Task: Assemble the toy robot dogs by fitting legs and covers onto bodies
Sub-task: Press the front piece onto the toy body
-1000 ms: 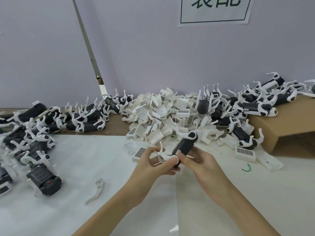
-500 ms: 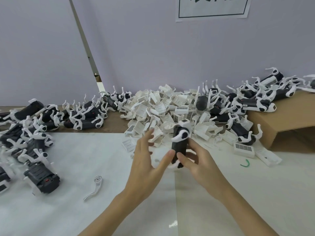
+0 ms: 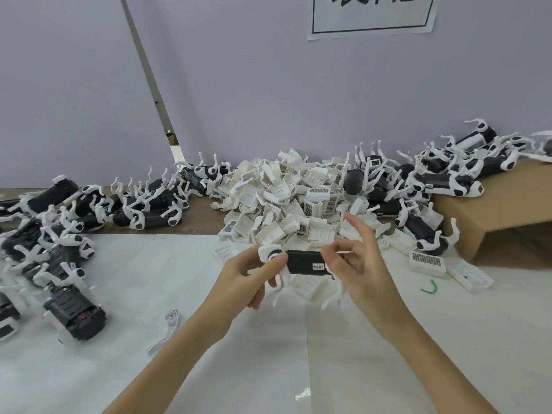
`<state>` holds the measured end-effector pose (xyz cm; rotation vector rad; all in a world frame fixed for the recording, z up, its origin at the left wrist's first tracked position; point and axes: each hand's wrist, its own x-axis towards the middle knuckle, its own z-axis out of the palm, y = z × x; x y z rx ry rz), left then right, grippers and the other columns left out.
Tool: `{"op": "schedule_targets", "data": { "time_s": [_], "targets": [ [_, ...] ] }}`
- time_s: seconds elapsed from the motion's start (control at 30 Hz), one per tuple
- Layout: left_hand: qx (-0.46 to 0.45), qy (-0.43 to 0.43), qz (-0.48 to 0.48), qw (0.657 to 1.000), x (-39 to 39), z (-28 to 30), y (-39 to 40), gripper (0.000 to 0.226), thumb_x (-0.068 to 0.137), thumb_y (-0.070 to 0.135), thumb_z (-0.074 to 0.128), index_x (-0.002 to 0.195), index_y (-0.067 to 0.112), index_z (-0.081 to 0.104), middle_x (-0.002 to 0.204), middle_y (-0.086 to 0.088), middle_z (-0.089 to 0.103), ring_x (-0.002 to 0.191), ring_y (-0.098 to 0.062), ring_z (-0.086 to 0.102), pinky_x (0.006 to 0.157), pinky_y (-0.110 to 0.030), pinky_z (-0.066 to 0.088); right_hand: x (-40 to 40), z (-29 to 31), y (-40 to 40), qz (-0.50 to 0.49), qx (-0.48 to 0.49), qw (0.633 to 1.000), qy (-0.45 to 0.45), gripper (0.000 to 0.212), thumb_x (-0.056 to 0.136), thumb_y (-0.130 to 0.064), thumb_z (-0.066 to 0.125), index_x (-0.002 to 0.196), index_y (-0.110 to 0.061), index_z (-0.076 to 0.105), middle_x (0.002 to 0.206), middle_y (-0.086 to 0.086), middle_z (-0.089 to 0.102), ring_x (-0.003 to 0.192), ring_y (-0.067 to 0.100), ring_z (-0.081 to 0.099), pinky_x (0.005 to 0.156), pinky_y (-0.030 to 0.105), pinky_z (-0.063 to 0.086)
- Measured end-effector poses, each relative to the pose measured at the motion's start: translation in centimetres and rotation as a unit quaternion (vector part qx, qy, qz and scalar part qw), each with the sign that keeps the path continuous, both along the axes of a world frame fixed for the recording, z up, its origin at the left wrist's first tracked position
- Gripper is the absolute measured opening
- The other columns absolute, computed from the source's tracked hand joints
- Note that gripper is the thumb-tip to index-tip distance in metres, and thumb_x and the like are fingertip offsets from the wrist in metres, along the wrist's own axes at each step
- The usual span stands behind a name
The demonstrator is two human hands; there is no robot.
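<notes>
White paper wall sign [image 3: 372, 13] cut off by top edge, characters unreadable; small white label [image 3: 318, 266] on black plastic dog body [image 3: 304, 261] too small to read.

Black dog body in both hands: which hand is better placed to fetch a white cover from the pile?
Right, probably. The right hand pinches the black dog body only lightly, index finger raised toward the cover pile. The left hand wraps the leg end, steadying it.

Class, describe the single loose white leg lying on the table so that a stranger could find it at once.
Start at the white table and look near the left forearm. The loose leg lies there alone on the bare surface, right of a black body. Unlike every other leg, it is attached to nothing.
</notes>
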<state>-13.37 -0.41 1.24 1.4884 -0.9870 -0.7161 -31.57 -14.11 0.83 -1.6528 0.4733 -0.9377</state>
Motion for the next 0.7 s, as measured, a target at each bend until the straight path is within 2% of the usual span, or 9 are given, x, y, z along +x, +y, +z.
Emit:
{"op": "schedule_targets", "data": {
  "time_s": [0.07,0.13,0.23,0.3,0.4,0.47,0.53,0.63,0.7],
  "targets": [
    [-0.019,0.019,0.041,0.999,-0.3,-0.2,-0.3,0.043,0.077,0.076,0.068,0.076,0.033,0.070,0.065,0.006,0.058,0.050,-0.015,0.041,0.051,-0.022,0.036,0.2,-0.1,-0.2,0.019,0.070,0.997,0.020,0.069,0.079,-0.070,0.075,0.135,-0.033,0.062,0.098,-0.010,0.076,0.105,0.011,0.072,0.105,0.031,0.053],
    [-0.026,0.009,0.078,0.997,-0.5,-0.4,-0.4,0.046,0.076,0.079,0.066,0.074,0.033,0.070,0.064,0.010,0.053,0.051,-0.009,0.041,0.049,-0.016,0.034,0.1,-0.2,-0.2,0.057,0.115,0.991,0.041,0.061,0.077,-0.068,0.074,0.121,-0.025,0.074,0.109,0.008,0.078,0.110,0.027,0.072,0.113,0.052,0.046],
    [-0.034,-0.024,0.100,0.994,-0.7,-0.8,-0.3,0.051,0.077,0.079,0.065,0.078,0.028,0.067,0.065,0.012,0.050,0.057,-0.010,0.042,0.059,-0.024,0.035,0.0,0.1,0.1,0.057,0.105,0.992,0.036,0.056,0.078,-0.062,0.072,0.119,-0.023,0.074,0.104,0.013,0.078,0.101,0.029,0.076,0.108,0.053,0.051],
    [-0.032,-0.042,0.089,0.995,-0.6,-0.8,-0.2,0.050,0.077,0.080,0.065,0.092,0.033,0.071,0.077,0.010,0.063,0.066,-0.012,0.053,0.067,-0.031,0.042,-0.1,0.2,0.1,0.026,0.058,0.998,0.018,0.049,0.081,-0.057,0.071,0.122,-0.030,0.070,0.099,0.006,0.078,0.097,0.021,0.077,0.101,0.045,0.056],
    [-0.037,0.002,0.008,0.999,-0.1,-0.3,0.1,0.041,0.081,0.068,0.070,0.112,0.041,0.074,0.103,0.008,0.076,0.090,-0.005,0.068,0.082,-0.020,0.050,-0.3,0.4,-0.3,0.024,-0.015,1.000,0.005,0.048,0.084,-0.044,0.073,0.129,-0.035,0.063,0.108,-0.003,0.077,0.106,0.013,0.073,0.092,0.024,0.054],
    [-0.065,0.019,-0.028,0.997,0.3,-0.3,0.2,0.039,0.085,0.051,0.076,0.121,0.036,0.073,0.114,0.007,0.078,0.107,-0.006,0.070,0.088,-0.015,0.050,-0.7,0.3,-0.7,0.045,-0.045,0.998,0.011,0.059,0.081,-0.037,0.078,0.136,-0.036,0.058,0.117,-0.005,0.074,0.115,0.011,0.069,0.100,0.022,0.052],
    [-0.087,0.010,-0.037,0.995,0.6,-0.5,0.2,0.054,0.086,0.037,0.081,0.138,0.031,0.066,0.130,0.006,0.074,0.126,-0.008,0.066,0.101,-0.017,0.049,-1.0,-0.2,-1.1,0.058,-0.093,0.993,0.043,0.076,0.078,-0.037,0.085,0.145,-0.041,0.050,0.127,-0.011,0.070,0.124,0.008,0.064,0.107,0.016,0.045],
    [-0.086,-0.119,-0.039,0.988,1.2,-0.8,0.2,0.075,0.086,0.021,0.090,0.150,0.030,0.054,0.142,0.013,0.066,0.137,-0.007,0.058,0.113,-0.019,0.044,-1.0,-1.0,-1.3,0.027,-0.176,0.977,0.115,0.105,0.078,-0.031,0.091,0.155,-0.057,0.025,0.134,-0.030,0.058,0.132,-0.006,0.052,0.106,0.002,0.032],
    [-0.093,-0.270,-0.013,0.958,1.6,-1.2,0.2,0.074,0.082,0.020,0.092,0.146,0.028,0.055,0.140,0.018,0.064,0.133,-0.006,0.059,0.107,-0.014,0.044,-0.7,-1.3,-1.1,-0.013,-0.266,0.952,0.148,0.116,0.082,-0.021,0.088,0.159,-0.056,0.010,0.135,-0.036,0.046,0.134,-0.009,0.044,0.104,-0.002,0.025]
  ]
}}
